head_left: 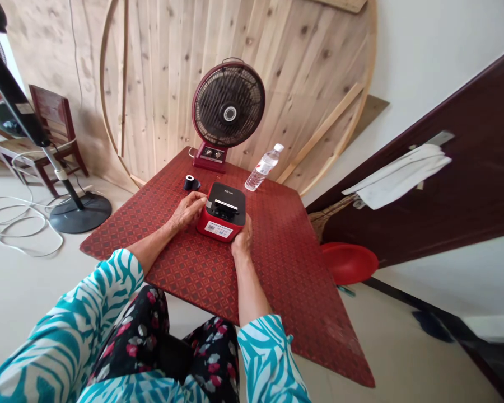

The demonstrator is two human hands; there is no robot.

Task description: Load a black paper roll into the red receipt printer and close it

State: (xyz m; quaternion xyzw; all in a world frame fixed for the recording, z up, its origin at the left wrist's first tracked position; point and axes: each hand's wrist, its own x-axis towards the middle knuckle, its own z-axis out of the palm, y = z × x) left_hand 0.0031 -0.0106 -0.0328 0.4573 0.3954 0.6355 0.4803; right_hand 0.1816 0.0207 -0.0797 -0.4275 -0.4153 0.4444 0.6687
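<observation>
Red patterned table (277,268) stretched out past my knees, with a fan (229,106) at its far edge and a water bottle (262,168) near that. Toward the middle sat the small red and black machine (223,215). My left hand (189,208) was curled against its left side, fingertips at the top edge. My right hand (242,239) cupped its near right corner, so both held it between them. A black roll (190,182) stood just beyond my left hand, not touching it. To handle it well, I judged, both palms should press evenly and low, so the machine neither slid on the table nor tipped.
</observation>
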